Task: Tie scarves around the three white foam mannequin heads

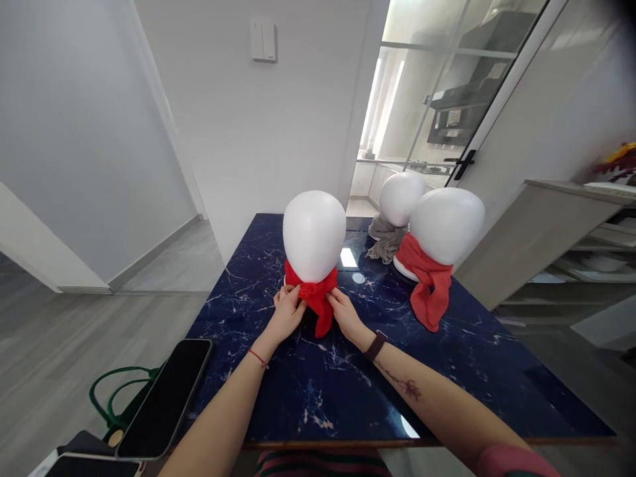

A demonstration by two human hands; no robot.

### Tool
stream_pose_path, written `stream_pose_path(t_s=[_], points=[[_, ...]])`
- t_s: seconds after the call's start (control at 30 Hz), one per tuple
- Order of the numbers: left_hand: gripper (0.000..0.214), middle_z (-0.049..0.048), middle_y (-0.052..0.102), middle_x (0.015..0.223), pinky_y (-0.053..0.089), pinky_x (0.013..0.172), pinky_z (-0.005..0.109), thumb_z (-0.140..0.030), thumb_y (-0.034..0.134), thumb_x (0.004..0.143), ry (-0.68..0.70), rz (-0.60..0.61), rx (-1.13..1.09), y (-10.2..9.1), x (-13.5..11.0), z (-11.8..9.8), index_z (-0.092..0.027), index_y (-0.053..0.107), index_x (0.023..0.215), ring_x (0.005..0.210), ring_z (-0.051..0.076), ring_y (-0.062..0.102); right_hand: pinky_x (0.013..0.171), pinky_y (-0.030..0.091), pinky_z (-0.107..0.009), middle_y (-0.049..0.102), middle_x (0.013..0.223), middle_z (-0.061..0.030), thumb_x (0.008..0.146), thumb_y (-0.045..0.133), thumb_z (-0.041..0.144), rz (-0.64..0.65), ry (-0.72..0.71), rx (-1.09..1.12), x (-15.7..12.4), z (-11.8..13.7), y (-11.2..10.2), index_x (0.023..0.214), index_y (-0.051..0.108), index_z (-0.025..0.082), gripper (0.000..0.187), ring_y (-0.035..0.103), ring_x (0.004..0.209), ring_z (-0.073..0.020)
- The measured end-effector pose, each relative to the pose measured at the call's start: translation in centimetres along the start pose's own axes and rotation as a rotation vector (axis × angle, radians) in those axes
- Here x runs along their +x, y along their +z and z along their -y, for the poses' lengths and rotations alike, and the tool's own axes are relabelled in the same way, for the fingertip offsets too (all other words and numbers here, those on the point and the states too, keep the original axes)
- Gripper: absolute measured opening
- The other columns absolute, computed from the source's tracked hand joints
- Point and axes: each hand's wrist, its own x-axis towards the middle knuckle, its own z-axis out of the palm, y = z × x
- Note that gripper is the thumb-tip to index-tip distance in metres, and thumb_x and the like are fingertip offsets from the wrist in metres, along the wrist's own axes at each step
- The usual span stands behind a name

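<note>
A white mannequin head [315, 232] stands upright on the dark blue marbled table. Round its neck is a bright red scarf [324, 321], knotted at the front with a short end hanging down. My left hand [289, 308] pinches the scarf just left of the knot. On the other side, my right hand [346, 314] has its fingers closed on the scarf's right edge. Farther right, a second white head [447, 224] wears a coral-red scarf [430, 291]. Behind it, another white head [401, 197] has a grey scarf [386, 240] round its base.
The glossy table [318, 397] ends at a wall with a light switch [263, 41]. A black phone [166, 397] lies at the left edge near a green-handled bag [116, 404]. To the right are a glass door [422, 86] and a shelf unit [561, 252].
</note>
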Motion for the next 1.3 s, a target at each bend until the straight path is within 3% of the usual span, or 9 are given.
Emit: stream_pose_path(t_s=[0.1, 0.33, 0.53, 0.7, 0.9, 1.03, 1.1, 1.2, 1.3], points=[[0.027, 0.0046, 0.054, 0.098, 0.029, 0.096, 0.046, -0.02, 0.04, 0.086, 0.001, 0.016, 0.004, 0.0, 0.0, 0.0, -0.023, 0.056, 0.107, 0.103, 0.022, 0.043, 0.081, 0.046, -0.029, 0.067, 0.095, -0.0014, 0.07, 0.065, 0.035, -0.01, -0.088, -0.017, 0.7, -0.4, -0.2, 0.086, 0.062, 0.02, 0.022, 0.058, 0.089, -0.0176], [0.018, 0.0031, 0.054, 0.085, 0.029, 0.093, 0.045, -0.02, 0.045, 0.082, 0.031, 0.034, 0.04, 0.3, 0.0, 0.0, -0.021, 0.059, 0.094, 0.094, 0.022, 0.043, 0.07, 0.05, -0.029, 0.07, 0.088, -0.0007, 0.069, 0.066, 0.029, -0.004, 0.16, 0.319, 1.1, 0.0, -0.3, 0.088, 0.062, 0.022, 0.021, 0.064, 0.083, -0.0178], [0.011, 0.0041, 0.054, 0.08, 0.032, 0.09, 0.044, -0.012, 0.051, 0.068, 0.008, -0.021, 0.077, 0.7, 0.1, -0.4, -0.018, 0.056, 0.075, 0.092, 0.023, 0.044, 0.07, 0.05, -0.03, 0.07, 0.087, 0.0008, 0.066, 0.069, 0.023, 0.029, 0.133, 0.389, 0.8, 0.0, -0.4, 0.081, 0.061, 0.022, 0.017, 0.064, 0.082, -0.0171], [0.007, 0.0033, 0.055, 0.076, 0.032, 0.09, 0.045, -0.017, 0.052, 0.071, 0.008, -0.013, 0.034, 0.4, 0.1, -1.2, -0.019, 0.056, 0.065, 0.092, 0.024, 0.044, 0.068, 0.049, -0.029, 0.069, 0.079, 0.0012, 0.059, 0.073, 0.024, 0.011, 0.133, 0.317, 0.8, 0.0, -0.3, 0.075, 0.06, 0.022, 0.02, 0.063, 0.076, -0.0172], [0.011, 0.0042, 0.058, 0.091, 0.033, 0.092, 0.045, -0.023, 0.052, 0.077, 0.058, -0.023, -0.023, 0.4, -0.1, -1.5, -0.021, 0.061, 0.082, 0.099, 0.024, 0.042, 0.074, 0.048, -0.03, 0.069, 0.089, -0.0017, 0.063, 0.069, 0.027, 0.061, 0.042, 0.107, 0.6, 0.1, -0.2, 0.086, 0.061, 0.021, 0.025, 0.062, 0.086, -0.0186], [0.013, 0.0056, 0.054, 0.101, 0.037, 0.09, 0.042, -0.016, 0.049, 0.077, 0.077, -0.1, -0.016, 0.4, -0.3, -1.4, -0.02, 0.057, 0.086, 0.101, 0.023, 0.043, 0.08, 0.047, -0.032, 0.069, 0.088, -0.002, 0.063, 0.068, 0.024, 0.056, -0.061, -0.012, 0.4, 0.1, 0.0, 0.085, 0.062, 0.019, 0.023, 0.061, 0.082, -0.0176], [0.016, 0.0068, 0.051, 0.106, 0.038, 0.09, 0.041, -0.016, 0.051, 0.077, 0.056, -0.21, -0.014, 0.3, -0.5, -1.4, -0.02, 0.056, 0.091, 0.101, 0.023, 0.044, 0.075, 0.048, -0.03, 0.068, 0.083, -0.0016, 0.063, 0.069, 0.025, 0.021, -0.01, 0.009, 0.0, 0.2, 0.0, 0.082, 0.062, 0.018, 0.021, 0.06, 0.075, -0.016], [0.02, 0.0067, 0.052, 0.099, 0.043, 0.079, 0.036, -0.027, 0.057, 0.076, -0.086, -0.353, -0.108, 0.1, -0.9, -1.4, -0.02, 0.052, 0.094, 0.089, 0.021, 0.052, 0.058, 0.046, -0.024, 0.063, 0.069, 0.001, 0.065, 0.07, 0.027, -0.03, 0.197, 0.134, -0.6, 0.3, 0.1, 0.078, 0.059, 0.018, 0.02, 0.055, 0.057, -0.0112], [0.027, 0.0016, 0.058, 0.077, 0.043, 0.062, 0.03, -0.038, 0.06, 0.074, -0.283, -0.281, -0.281, 0.1, -1.4, -1.3, -0.021, 0.045, 0.088, 0.067, 0.018, 0.057, 0.051, 0.042, -0.022, 0.057, 0.056, 0.0025, 0.069, 0.066, 0.028, -0.006, 0.354, 0.216, -1.2, 0.4, 0.1, 0.071, 0.056, 0.017, 0.015, 0.051, 0.049, -0.0093]])
